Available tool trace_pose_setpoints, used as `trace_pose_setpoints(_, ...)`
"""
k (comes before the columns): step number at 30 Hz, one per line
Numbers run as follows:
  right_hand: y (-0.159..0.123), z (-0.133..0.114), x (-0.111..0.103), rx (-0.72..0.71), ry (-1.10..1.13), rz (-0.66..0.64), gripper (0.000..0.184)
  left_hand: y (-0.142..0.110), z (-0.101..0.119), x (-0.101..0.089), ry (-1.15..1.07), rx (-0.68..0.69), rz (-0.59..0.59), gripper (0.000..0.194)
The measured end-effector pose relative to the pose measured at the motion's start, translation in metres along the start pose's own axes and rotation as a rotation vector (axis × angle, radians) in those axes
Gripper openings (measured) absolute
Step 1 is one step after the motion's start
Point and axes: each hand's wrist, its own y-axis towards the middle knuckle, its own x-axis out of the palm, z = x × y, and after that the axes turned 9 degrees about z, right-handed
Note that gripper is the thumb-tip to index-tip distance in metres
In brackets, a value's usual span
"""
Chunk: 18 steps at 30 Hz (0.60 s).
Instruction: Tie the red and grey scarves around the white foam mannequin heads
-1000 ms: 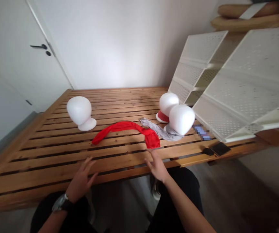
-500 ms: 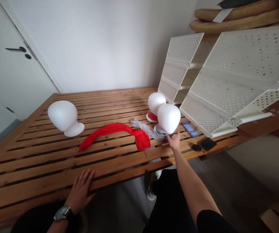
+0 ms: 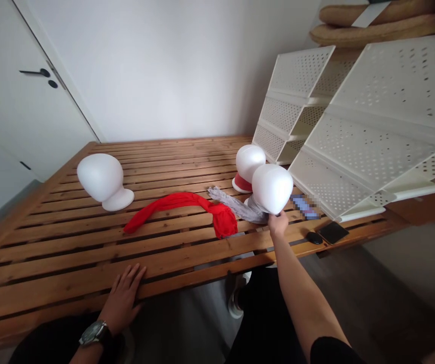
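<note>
My right hand (image 3: pixel 278 222) reaches to the base of the nearest white foam head (image 3: pixel 272 188) and closes on the grey cloth (image 3: pixel 236 205) wrapped under it. A second white head (image 3: pixel 248 161) with a red cloth at its base stands just behind. A long red cloth (image 3: pixel 187 210) lies across the wooden slatted table (image 3: pixel 88 253). A third white head (image 3: pixel 101 178) stands at the left. My left hand (image 3: pixel 123 298), with a watch on the wrist, rests flat on the table's near edge, fingers spread.
White perforated shelf panels (image 3: pixel 353 131) lean over the table's right side. A phone (image 3: pixel 333 231) and a small dark object (image 3: pixel 313 237) lie near the right front edge. A white door (image 3: pixel 23 101) is at the left.
My right hand went from near the red cloth out to the nearest white head and closed at its base. My left hand settled flat on the table edge.
</note>
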Motion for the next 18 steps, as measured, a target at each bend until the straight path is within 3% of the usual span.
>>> trace_pose_setpoints(6, -0.004, -0.029, -0.034, -0.004, 0.132, 0.263, 0.047, 0.002, 0.011, 0.001, -0.096, -0.091, 0.022, 0.086)
trace_pose_setpoints(9, -0.016, -0.059, -0.057, -0.036, 0.228, 0.334, 0.041, 0.01, 0.028, -0.015, -0.223, -0.159, 0.032, 0.081)
trace_pose_setpoints(12, -0.045, -0.104, -0.08, -0.083, 0.367, 0.286, 0.034, 0.028, 0.07, -0.059, -0.44, -0.163, 0.179, 0.067)
trace_pose_setpoints(15, -0.093, -0.159, -0.103, -0.111, 0.517, 0.119, 0.03, 0.056, 0.133, -0.125, -0.576, -0.123, 0.391, 0.049)
trace_pose_setpoints(16, -0.112, -0.178, -0.11, -0.117, 0.553, 0.05, 0.028, 0.066, 0.154, -0.147, -0.615, -0.108, 0.457, 0.052)
trace_pose_setpoints(18, -0.152, -0.212, -0.125, -0.134, 0.581, -0.102, 0.024, 0.083, 0.189, -0.182, -0.709, -0.039, 0.533, 0.077)
